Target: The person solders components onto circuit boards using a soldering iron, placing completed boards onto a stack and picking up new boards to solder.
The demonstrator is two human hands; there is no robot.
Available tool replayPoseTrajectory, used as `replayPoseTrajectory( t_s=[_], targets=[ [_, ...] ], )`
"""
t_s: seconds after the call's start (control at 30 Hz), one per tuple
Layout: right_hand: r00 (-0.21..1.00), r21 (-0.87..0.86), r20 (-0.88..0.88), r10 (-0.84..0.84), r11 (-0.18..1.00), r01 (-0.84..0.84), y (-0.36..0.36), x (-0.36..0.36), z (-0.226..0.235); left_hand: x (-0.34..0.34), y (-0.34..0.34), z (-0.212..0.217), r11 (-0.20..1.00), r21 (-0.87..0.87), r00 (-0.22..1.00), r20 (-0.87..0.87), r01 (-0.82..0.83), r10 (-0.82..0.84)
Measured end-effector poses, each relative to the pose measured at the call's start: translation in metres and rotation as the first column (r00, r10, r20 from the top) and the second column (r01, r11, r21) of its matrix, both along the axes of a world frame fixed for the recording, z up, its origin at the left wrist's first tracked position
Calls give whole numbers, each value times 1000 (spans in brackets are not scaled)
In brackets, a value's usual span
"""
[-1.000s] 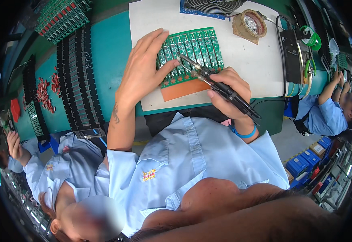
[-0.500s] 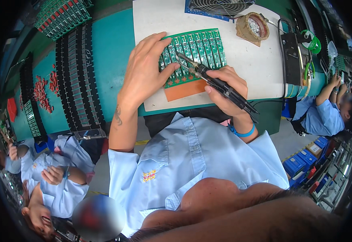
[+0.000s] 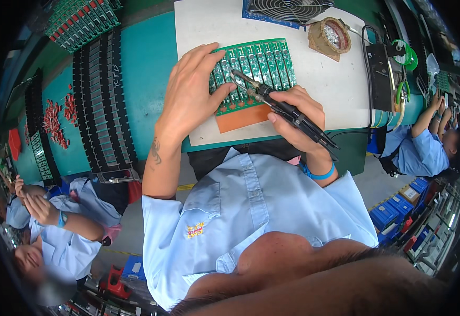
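A green circuit board panel [image 3: 264, 66], divided into several narrow strips, lies on a white sheet. My left hand [image 3: 190, 92] holds it by its left side, with fingers along the upper left edge and the thumb over the strips. In my right hand [image 3: 301, 113] is a black soldering tool [image 3: 293, 116] with two slim metal tips, gripped like a pen. Both tips point left at the strips near my left thumb; whether they touch the board I cannot tell. An orange-brown plate [image 3: 243, 119] shows from under the panel's near edge.
A fan [image 3: 289, 7] and a round pot of silvery bits [image 3: 329, 37] stand at the back. Rightward is a black stand [image 3: 381, 73] with green wire. Black racks [image 3: 101, 100], red parts [image 3: 55, 124] and more boards [image 3: 80, 23] lie left. Co-workers sit both sides.
My hands and the soldering tool stay almost where they were; the panel has shifted very slightly. At lower left a co-worker has leaned and raised both hands together.
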State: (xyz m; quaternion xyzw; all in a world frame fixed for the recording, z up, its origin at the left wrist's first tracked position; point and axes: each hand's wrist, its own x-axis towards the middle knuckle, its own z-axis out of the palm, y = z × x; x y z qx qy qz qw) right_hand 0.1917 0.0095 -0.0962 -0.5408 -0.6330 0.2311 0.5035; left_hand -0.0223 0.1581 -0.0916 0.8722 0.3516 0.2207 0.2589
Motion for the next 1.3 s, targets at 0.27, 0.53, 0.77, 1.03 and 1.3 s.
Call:
replayPoseTrajectory(
  t_s=[0.27, 0.53, 0.77, 1.03, 1.3],
  targets=[
    [995, 47, -90, -39, 998, 43, -5, -1, 5, -2, 0, 1, 999, 32, 1000, -22, -6, 7],
    [996, 69, -88, 8, 998, -1, -4, -6, 6, -6, 0, 2, 999, 39, 999, -30, -18, 19],
    [999, 25, -51, 13, 1000, -12, 2, -7, 2, -11, 2, 5, 1000, -6, 999, -35, -15, 15],
    [999, -10, -26, 23, 1000, -23, 6, -9, 0, -11, 0, 5, 999, 26, 996, -87, -25, 27],
    [998, -3, -58, 2, 1000, -3, 8, -10, 1, -10, 0, 6, 998, 43, 992, -119, -34, 39]
  ],
)
